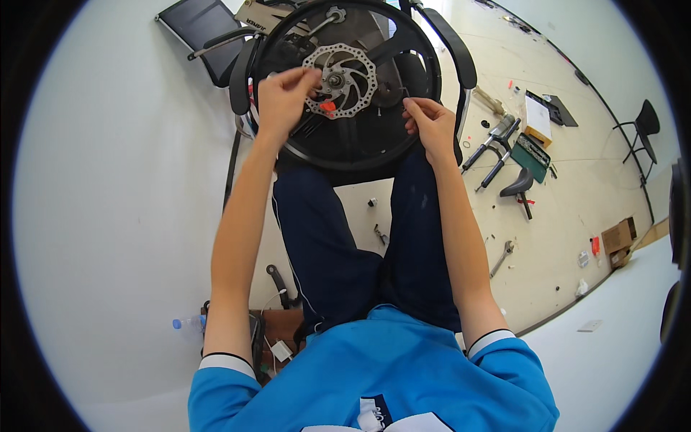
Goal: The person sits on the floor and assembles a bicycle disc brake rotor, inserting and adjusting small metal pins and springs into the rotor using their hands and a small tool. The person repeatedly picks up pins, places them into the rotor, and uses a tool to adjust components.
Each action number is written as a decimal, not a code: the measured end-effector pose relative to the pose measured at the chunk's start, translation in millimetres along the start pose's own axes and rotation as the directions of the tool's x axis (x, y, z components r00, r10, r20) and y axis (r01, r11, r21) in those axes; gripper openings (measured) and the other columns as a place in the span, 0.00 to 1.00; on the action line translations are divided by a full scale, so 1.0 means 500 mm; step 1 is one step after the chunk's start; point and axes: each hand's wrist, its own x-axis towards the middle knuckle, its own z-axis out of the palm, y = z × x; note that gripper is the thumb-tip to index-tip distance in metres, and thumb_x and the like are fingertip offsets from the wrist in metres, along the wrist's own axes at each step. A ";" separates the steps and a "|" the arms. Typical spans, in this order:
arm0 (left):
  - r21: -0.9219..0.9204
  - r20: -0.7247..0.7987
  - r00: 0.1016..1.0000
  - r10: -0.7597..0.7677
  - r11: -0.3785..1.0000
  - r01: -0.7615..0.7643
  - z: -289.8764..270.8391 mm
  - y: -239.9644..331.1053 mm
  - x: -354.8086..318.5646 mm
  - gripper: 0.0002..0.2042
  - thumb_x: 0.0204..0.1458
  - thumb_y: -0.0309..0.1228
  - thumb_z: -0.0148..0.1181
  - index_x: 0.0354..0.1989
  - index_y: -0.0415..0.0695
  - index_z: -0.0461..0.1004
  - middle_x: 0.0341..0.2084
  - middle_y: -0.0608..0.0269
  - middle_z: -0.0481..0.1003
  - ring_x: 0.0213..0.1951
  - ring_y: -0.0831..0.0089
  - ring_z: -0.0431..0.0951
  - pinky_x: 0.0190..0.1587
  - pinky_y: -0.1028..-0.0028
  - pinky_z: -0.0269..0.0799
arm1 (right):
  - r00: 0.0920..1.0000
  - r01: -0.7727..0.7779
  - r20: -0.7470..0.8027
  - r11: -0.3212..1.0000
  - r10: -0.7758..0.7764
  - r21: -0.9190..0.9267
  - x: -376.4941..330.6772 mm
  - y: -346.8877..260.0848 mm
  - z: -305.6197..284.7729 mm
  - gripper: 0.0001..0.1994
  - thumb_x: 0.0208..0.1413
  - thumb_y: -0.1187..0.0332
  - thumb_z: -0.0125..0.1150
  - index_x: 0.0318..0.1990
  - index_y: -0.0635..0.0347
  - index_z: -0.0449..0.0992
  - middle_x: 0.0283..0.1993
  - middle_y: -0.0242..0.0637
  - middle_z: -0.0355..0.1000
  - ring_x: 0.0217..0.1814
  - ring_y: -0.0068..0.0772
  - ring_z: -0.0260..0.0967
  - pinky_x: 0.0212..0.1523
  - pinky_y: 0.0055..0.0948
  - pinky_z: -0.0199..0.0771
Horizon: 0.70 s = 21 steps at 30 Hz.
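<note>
A black wheel [351,161] lies flat in front of me on a chair with black armrests [452,49]. At its hub sits a silver brake disc [366,81] with a wavy, drilled edge. My left hand [286,97] is over the disc's left edge, thumb and fingers pinched together; whatever they hold is too small to make out. Over the wheel's right side, my right hand [430,121] pinches a thin, dark metal piece [404,93], its kind unclear. A small orange-red piece [328,106] rests at the disc's lower edge.
On the floor to the right lie a suspension fork [497,147], a green case [530,158], a bicycle saddle [520,184] and an adjustable wrench [502,258]. A crank arm [278,283] and a water bottle [188,324] are at lower left. A black chair [640,129] stands far right.
</note>
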 end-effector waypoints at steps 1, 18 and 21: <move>-0.008 -0.024 1.000 0.002 1.000 -0.002 -0.006 -0.017 0.029 0.12 0.55 0.32 0.68 0.39 0.34 0.83 0.27 0.64 0.82 0.26 0.82 0.76 0.32 0.81 0.70 | 1.000 0.027 -0.003 0.999 -0.027 0.041 0.003 -0.003 0.006 0.09 0.57 0.68 0.69 0.39 0.67 0.83 0.28 0.35 0.77 0.23 0.19 0.70 0.24 0.19 0.69; 0.367 0.071 0.995 0.065 0.926 -0.087 0.032 -0.113 0.114 0.15 0.49 0.40 0.71 0.37 0.41 0.85 0.33 0.52 0.82 0.37 0.63 0.83 0.41 0.69 0.75 | 1.000 -0.007 0.013 0.999 0.008 -0.041 -0.021 0.011 -0.005 0.10 0.56 0.68 0.69 0.41 0.67 0.82 0.28 0.36 0.78 0.22 0.19 0.70 0.23 0.18 0.68; 0.368 0.048 0.992 0.114 0.922 -0.124 0.034 -0.114 0.114 0.14 0.49 0.40 0.71 0.37 0.42 0.85 0.31 0.54 0.82 0.34 0.64 0.82 0.38 0.70 0.74 | 1.000 0.023 -0.004 1.000 -0.023 0.021 -0.006 -0.001 0.005 0.09 0.58 0.69 0.68 0.41 0.67 0.82 0.28 0.36 0.78 0.20 0.18 0.69 0.20 0.17 0.64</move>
